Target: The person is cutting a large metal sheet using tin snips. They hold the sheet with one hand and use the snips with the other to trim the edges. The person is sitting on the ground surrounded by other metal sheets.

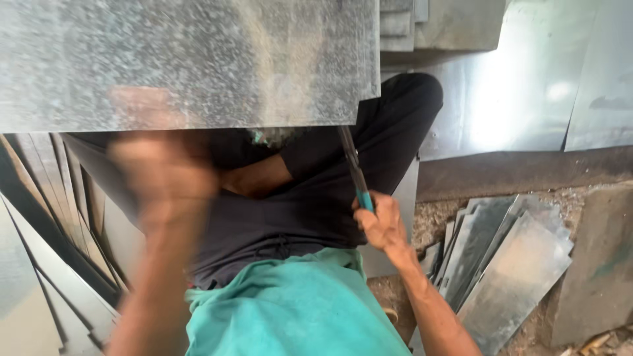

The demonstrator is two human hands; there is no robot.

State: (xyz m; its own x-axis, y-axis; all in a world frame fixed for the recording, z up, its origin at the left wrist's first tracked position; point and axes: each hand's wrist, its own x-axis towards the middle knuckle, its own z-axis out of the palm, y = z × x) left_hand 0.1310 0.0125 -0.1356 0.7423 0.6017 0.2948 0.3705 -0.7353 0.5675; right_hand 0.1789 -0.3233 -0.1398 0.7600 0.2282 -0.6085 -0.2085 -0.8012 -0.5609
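Observation:
A large galvanized metal sheet (191, 59) fills the upper left of the head view, held up over my lap. My left hand (161, 168) is blurred just under its lower edge and seems to grip that edge. My right hand (379, 221) is closed on the teal handles of metal snips (353, 165), whose blades point up to the sheet's lower right corner, near a notch in its edge. I sit cross-legged in dark trousers and a teal shirt.
A fan of cut sheet-metal strips (508, 257) lies on the dirt floor at right. More dark strips (59, 231) lean at left. Large sheets (527, 86) stand against the back wall, with a flat slab (600, 264) at far right.

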